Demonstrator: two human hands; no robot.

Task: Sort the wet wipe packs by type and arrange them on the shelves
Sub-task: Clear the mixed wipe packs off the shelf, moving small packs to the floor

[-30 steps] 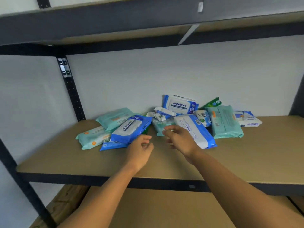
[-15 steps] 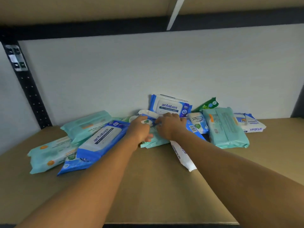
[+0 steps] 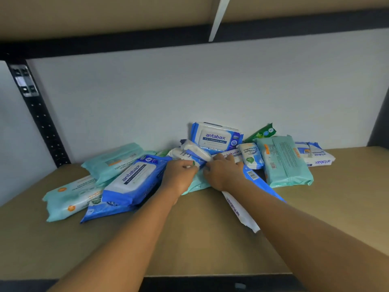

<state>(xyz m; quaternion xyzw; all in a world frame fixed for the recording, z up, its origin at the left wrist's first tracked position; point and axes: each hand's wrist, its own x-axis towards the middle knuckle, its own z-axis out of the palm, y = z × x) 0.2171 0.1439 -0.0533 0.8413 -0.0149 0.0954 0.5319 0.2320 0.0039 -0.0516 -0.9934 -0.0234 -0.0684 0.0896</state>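
Observation:
Wet wipe packs lie in a loose pile at the back of the shelf board (image 3: pixel 189 245). My left hand (image 3: pixel 180 175) pinches a small white pack (image 3: pixel 179 153) in the middle of the pile. Beside it, my right hand (image 3: pixel 224 172) curls its fingers on a small blue and white pack (image 3: pixel 196 152). A teal pack (image 3: pixel 195 184) lies under both hands. A blue antabax pack (image 3: pixel 216 138) leans on the wall behind. Another blue antabax pack (image 3: pixel 134 178) lies left of my hands, and a long blue and white pack (image 3: pixel 237 209) lies under my right forearm.
Two teal packs (image 3: pixel 113 163) (image 3: pixel 69 197) lie at the left and a big teal one (image 3: pixel 284 161) at the right. A small white pack (image 3: pixel 251 155), a green pack (image 3: pixel 263 132) and a white antabax pack (image 3: pixel 317 157) sit nearby. A black post (image 3: pixel 40 114) stands left.
Both hands reached forward from the front of the shelf into the middle of the pile and closed on small packs. The view has moved closer to the shelf.

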